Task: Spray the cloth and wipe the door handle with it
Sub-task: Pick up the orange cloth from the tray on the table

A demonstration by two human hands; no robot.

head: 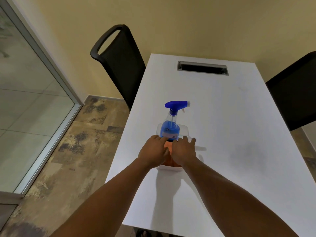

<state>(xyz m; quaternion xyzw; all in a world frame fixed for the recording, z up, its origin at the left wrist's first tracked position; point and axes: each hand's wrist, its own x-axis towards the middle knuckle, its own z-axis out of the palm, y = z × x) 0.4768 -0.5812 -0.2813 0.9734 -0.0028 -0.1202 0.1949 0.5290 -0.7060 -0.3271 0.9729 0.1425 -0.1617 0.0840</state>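
Both hands sit over the tub. Cloth lies directly under and between left hand and right hand; grip hidden, cannot tell. Spray bottle stands upright just beyond the fingertips, equally near both.

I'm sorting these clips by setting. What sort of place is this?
Probably an office meeting room: a long white table with a cable slot cut into it, black mesh-backed chairs pulled up on both sides, and a glass partition in a metal frame at the left.
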